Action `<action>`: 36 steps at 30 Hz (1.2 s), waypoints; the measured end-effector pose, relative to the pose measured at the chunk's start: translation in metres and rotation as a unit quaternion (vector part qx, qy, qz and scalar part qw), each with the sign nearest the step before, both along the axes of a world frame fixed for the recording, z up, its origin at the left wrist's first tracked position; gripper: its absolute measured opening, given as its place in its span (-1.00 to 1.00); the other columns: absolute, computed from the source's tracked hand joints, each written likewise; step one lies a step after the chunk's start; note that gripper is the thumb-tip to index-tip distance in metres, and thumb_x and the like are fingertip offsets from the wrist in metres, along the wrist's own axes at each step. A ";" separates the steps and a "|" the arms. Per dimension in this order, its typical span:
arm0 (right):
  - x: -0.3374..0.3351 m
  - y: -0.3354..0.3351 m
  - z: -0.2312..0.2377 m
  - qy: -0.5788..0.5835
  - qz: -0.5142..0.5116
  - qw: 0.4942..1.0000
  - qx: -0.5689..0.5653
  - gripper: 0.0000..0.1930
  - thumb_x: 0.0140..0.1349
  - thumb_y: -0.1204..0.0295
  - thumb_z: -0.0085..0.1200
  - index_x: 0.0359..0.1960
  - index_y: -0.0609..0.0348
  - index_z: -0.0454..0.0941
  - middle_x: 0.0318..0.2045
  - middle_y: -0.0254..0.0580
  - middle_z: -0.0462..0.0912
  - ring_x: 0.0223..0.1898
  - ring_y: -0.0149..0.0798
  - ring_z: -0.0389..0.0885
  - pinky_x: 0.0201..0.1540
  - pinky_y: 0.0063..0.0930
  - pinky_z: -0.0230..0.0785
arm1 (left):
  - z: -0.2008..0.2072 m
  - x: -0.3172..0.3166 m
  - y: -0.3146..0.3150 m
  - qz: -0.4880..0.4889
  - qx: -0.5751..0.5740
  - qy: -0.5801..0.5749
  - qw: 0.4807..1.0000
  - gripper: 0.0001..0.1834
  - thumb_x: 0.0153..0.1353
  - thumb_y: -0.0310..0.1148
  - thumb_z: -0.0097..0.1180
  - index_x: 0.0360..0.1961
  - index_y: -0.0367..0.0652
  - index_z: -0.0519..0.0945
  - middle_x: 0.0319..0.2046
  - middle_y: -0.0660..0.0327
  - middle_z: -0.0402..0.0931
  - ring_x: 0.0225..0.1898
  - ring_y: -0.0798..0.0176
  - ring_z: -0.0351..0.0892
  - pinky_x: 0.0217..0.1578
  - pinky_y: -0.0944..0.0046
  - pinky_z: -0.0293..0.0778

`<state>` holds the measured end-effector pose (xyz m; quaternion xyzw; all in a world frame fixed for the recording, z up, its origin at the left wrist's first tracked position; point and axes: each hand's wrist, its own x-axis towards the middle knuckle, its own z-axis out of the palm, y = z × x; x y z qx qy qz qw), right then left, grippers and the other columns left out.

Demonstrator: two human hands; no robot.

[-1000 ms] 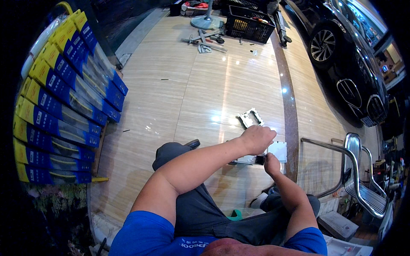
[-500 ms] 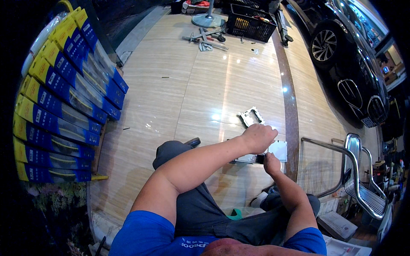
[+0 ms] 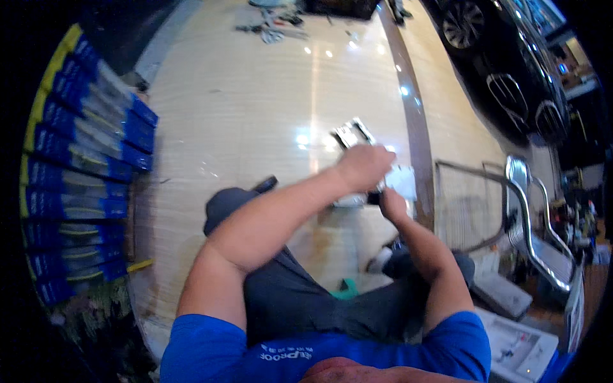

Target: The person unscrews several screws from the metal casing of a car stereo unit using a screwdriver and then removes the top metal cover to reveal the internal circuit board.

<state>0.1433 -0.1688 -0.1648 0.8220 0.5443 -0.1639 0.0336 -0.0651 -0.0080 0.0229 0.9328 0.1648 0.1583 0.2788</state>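
Observation:
On the floor in front of me lies a flat silver-white metal unit [image 3: 403,181], partly covered by both hands. Over its left part is my left hand [image 3: 366,167], closed, its fingers curled; whatever is inside them is hidden. My right hand [image 3: 393,203] is closed at the near edge of the unit, thumb upward, against a small dark piece [image 3: 375,198]. Whether that piece is gripped or part of the unit cannot be made out. Just beyond the left hand rests a pale rectangular frame [image 3: 345,135] with an opening in it. The picture is blurred.
Blue-and-yellow packages [image 3: 76,185] hang in a rack at my left. Metal tools [image 3: 271,32] lie far ahead near a black crate [image 3: 341,6]. To the right are a chrome-framed chair [image 3: 539,246] and a black car [image 3: 511,83]. A green piece [image 3: 345,288] lies between my legs.
The view has tilted and shifted, so the whole scene sits higher and further left. Both hands remain closed at the metal unit; nothing is visibly taken up or released.

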 end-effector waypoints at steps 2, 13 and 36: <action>0.006 0.008 -0.012 0.027 -0.055 0.998 0.019 -0.78 0.24 0.35 -0.08 -0.26 0.24 0.54 -0.29 0.23 0.64 -0.19 0.27 0.61 -0.11 0.14 0.43 | 0.002 -0.001 0.007 -0.007 0.018 -0.012 1.000 -0.72 0.24 -0.25 0.09 -0.12 -0.18 0.58 -0.25 -0.05 0.62 -0.17 -0.14 0.64 -0.15 -0.08 0.54; 0.021 0.015 0.021 0.083 -0.138 0.985 0.065 -0.69 0.09 0.44 -0.02 -0.19 0.33 0.63 -0.23 0.30 0.66 -0.10 0.25 0.62 0.04 -0.04 0.44 | 0.000 -0.005 0.005 0.012 -0.001 0.027 1.000 -0.78 0.29 -0.27 0.09 -0.14 -0.17 0.55 -0.28 0.00 0.63 -0.18 -0.12 0.62 -0.18 -0.06 0.52; 0.025 -0.013 0.107 0.051 0.035 0.998 0.018 -0.81 0.23 0.44 0.03 -0.22 0.22 0.65 -0.18 0.11 0.64 -0.10 0.19 0.60 -0.03 -0.05 0.45 | -0.057 -0.057 -0.024 -0.102 -0.005 0.384 0.918 -0.66 0.27 -0.17 0.18 -0.09 -0.20 0.57 -0.20 -0.04 0.63 -0.11 -0.09 0.65 -0.12 -0.05 0.56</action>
